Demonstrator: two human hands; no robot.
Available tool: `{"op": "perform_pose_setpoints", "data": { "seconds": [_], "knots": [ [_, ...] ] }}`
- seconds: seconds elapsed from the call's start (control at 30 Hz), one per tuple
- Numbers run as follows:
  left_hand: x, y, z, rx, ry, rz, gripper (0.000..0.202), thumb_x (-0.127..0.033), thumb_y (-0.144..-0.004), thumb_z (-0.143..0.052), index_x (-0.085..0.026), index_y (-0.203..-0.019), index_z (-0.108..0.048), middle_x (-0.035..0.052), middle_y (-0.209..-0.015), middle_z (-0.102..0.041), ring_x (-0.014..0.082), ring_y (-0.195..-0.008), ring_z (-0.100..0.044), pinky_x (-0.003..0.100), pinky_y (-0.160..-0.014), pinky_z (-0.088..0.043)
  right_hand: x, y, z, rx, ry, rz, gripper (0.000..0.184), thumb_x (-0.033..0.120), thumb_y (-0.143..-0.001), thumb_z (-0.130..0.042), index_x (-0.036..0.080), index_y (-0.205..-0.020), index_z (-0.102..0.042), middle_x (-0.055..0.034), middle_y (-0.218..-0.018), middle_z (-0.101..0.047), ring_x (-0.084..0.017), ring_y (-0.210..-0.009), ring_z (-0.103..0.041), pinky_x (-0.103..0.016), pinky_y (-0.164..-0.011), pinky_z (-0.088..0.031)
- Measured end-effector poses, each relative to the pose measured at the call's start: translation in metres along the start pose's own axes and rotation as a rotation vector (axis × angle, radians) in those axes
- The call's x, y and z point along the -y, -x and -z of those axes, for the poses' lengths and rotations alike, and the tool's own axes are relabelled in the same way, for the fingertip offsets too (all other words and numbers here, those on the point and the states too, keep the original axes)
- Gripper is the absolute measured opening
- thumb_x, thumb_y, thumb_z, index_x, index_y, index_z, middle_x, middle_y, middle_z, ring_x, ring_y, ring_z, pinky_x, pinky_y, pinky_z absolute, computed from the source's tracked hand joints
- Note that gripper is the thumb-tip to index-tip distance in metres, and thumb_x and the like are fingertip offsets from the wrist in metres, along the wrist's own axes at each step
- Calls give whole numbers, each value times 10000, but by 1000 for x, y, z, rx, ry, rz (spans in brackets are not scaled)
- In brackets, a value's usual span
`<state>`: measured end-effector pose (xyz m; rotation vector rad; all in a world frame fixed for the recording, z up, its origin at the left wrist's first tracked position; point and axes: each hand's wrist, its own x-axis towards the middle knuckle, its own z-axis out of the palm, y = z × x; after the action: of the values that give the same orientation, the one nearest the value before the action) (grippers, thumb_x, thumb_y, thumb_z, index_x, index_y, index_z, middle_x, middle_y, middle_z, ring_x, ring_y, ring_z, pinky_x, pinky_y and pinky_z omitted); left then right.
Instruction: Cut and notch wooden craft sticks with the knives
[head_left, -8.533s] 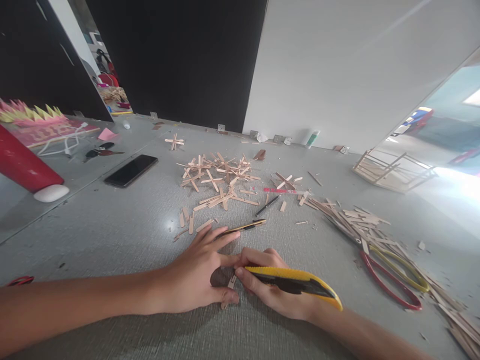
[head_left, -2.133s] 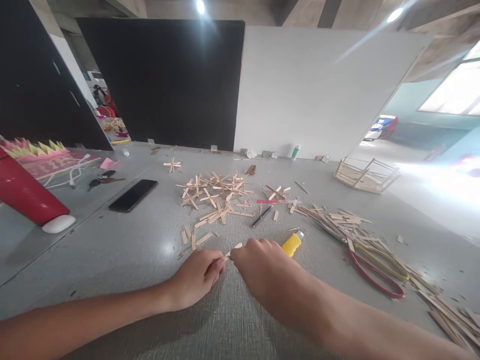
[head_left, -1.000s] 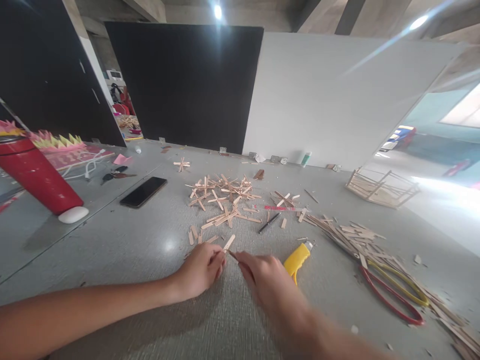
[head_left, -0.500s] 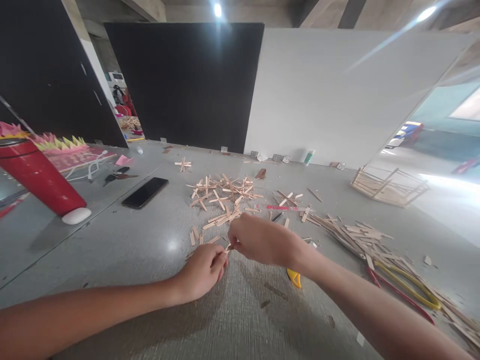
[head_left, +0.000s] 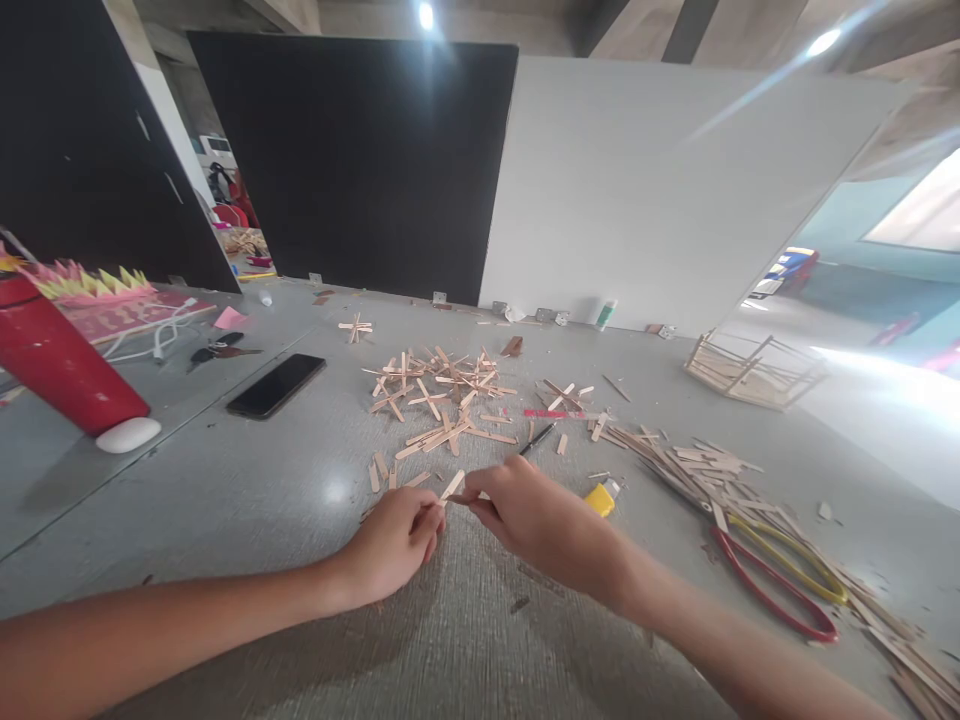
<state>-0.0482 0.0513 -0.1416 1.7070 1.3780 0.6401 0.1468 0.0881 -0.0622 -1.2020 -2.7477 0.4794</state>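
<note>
My left hand (head_left: 397, 545) is closed, pinching a pale wooden craft stick (head_left: 452, 486) that sticks up and to the right from its fingertips. Across that stick lies a darker thin stick piece (head_left: 459, 499), its end pinched by the fingers of my right hand (head_left: 521, 505). Both hands are close together, low over the grey table (head_left: 262, 520). Just beyond them spreads a pile of craft sticks (head_left: 442, 375), many joined in crosses and star shapes. A pen (head_left: 538, 438) lies just past my right hand, and a yellow cutter (head_left: 600, 498) is beside my right wrist.
To the right are scissors with red and yellow handles (head_left: 776, 590), loose sticks (head_left: 712, 465) and a small stick-built frame (head_left: 750, 375). At left lie a phone (head_left: 277, 386), a red bottle (head_left: 71, 360), a white mouse (head_left: 129, 435) and keys (head_left: 225, 350). Panels stand behind.
My right hand has moved down and slightly away from my left fingertips, exposing the pale stick and the darker piece across it. The pen and cutter show more. The view has shifted slightly.
</note>
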Motion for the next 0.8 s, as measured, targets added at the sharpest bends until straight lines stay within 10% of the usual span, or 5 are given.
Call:
{"op": "perform_pose_setpoints", "data": {
  "seconds": [0.27, 0.8],
  "knots": [
    [3, 1, -2, -4, -11, -13, 435, -474, -1026, -383, -234, -666, -434, -39, -514, -467, 133, -444, -430, 234, -469, -300, -5, 29, -43, -91, -64, -5, 292, 89, -1007, -440, 176, -984, -717, -21, -721, -699, -134, -585, -582, -247, -573, -387],
    [8, 0, 0, 8, -56, -31, 358, -432, -1002, -428, -220, -721, -491, -29, -530, -527, 138, -487, -461, 228, -509, -343, 10, -76, 50, 403, 127, 174, 139, 30, -726, -745, 155, -756, -799, 16, -613, -652, -106, -580, -546, -224, -544, -355]
  ]
}}
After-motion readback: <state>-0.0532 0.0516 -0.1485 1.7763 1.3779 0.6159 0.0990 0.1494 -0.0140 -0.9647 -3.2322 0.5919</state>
